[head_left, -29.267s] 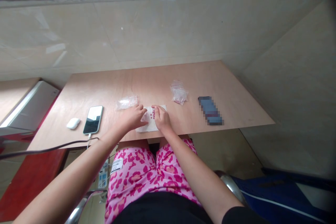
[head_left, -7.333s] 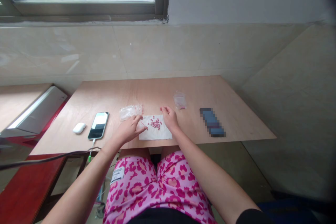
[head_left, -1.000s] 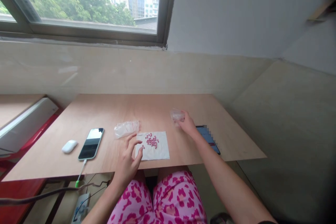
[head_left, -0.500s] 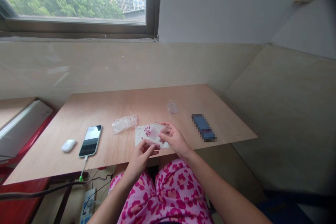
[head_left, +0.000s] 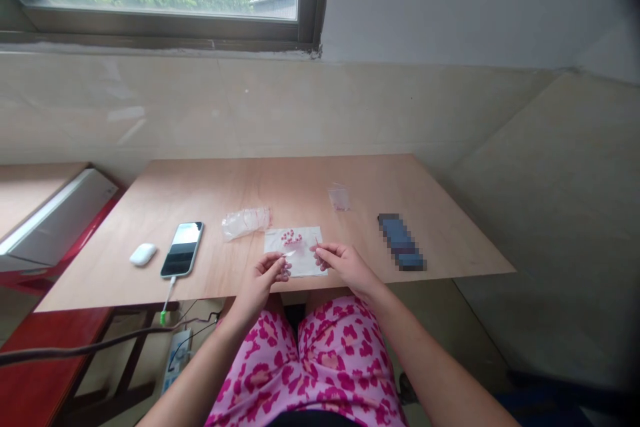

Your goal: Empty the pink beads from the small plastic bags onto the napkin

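Note:
A white sheet (head_left: 306, 267) lies near the table's front edge, with a cluster of small pink-red beads (head_left: 291, 237) on its back left part. Over its left front corner is my left hand (head_left: 267, 273), thumb and fingers pinched around a small pale piece whose kind is unclear. My right hand (head_left: 343, 263) is at the sheet's right edge, its thumb and fingertips closed on what looks like a small clear plastic bag with a thin red line. That bag's outline is hard to see against the sheet. A gap separates the two hands.
A crumpled clear bag (head_left: 246, 223) with red lines lies left of the sheet; a small clear bag (head_left: 341, 199) lies behind it. A charging phone (head_left: 183, 250) and white earbud case (head_left: 143, 254) are at left, a blurred-out dark phone (head_left: 401, 242) at right. The table (head_left: 450, 253) meets a tiled wall.
My hands have moved apart, the left coming off the sheet's front part. The red line by my right hand has turned from nearly level to upright. The camera has tilted down.

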Demonstrator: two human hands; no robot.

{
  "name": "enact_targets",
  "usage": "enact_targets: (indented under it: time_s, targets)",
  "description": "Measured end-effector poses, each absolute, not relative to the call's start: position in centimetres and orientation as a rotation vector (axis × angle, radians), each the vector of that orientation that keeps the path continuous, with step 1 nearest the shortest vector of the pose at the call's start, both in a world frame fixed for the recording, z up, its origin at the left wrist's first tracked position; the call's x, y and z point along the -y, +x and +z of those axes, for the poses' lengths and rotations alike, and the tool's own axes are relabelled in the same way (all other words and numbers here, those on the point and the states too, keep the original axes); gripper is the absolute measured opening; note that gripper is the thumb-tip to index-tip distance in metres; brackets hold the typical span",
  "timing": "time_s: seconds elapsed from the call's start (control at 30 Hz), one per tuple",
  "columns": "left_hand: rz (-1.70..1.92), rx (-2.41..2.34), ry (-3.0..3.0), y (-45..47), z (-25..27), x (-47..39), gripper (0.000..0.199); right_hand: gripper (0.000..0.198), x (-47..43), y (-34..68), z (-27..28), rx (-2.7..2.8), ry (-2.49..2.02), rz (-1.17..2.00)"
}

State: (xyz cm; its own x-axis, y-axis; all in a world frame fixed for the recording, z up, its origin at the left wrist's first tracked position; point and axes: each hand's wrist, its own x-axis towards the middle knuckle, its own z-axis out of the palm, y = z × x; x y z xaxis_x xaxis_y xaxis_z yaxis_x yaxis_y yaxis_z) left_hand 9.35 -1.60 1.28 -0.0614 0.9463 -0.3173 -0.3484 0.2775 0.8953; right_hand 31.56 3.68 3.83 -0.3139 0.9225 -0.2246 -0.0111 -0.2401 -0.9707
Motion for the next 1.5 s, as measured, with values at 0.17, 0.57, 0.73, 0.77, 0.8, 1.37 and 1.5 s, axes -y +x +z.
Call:
enact_targets:
  time_s: [0.17,0.57,0.73,0.77,0.8,1.37,1.5]
  targets:
    - [1.218,-1.186,0.618,9.2,1.0,1.6,0.054,0.046,-3.4,31.8,4.5,1.148,-1.137,1.861]
    - [1.180,-1.195,0.726,9.4,1.8,2.1,0.057,0.041,-2.2,31.3,5.5,1.124,-1.000,2.017]
    - [1.129,-1.139,0.836,9.8,2.2,2.4,0.059,0.042,-1.9,30.7,5.6,1.072,-0.993,2.061]
    - [1.131,-1.129,0.840,9.9,2.2,2.4,0.059,0.041,-1.8,30.6,5.7,1.056,-0.976,2.076]
    - [1.137,-1.125,0.839,9.9,2.1,2.4,0.058,0.041,-1.8,30.6,5.8,1.043,-0.954,2.097]
    - [1.174,-1.215,1.110,10.0,3.6,3.1,0.033,0.040,-1.1,30.3,5.9,1.225,-0.949,2.069]
    - [0.941,-1.032,1.153,10.6,5.3,4.2,0.042,0.041,-0.5,29.8,6.6,1.293,-0.897,2.139]
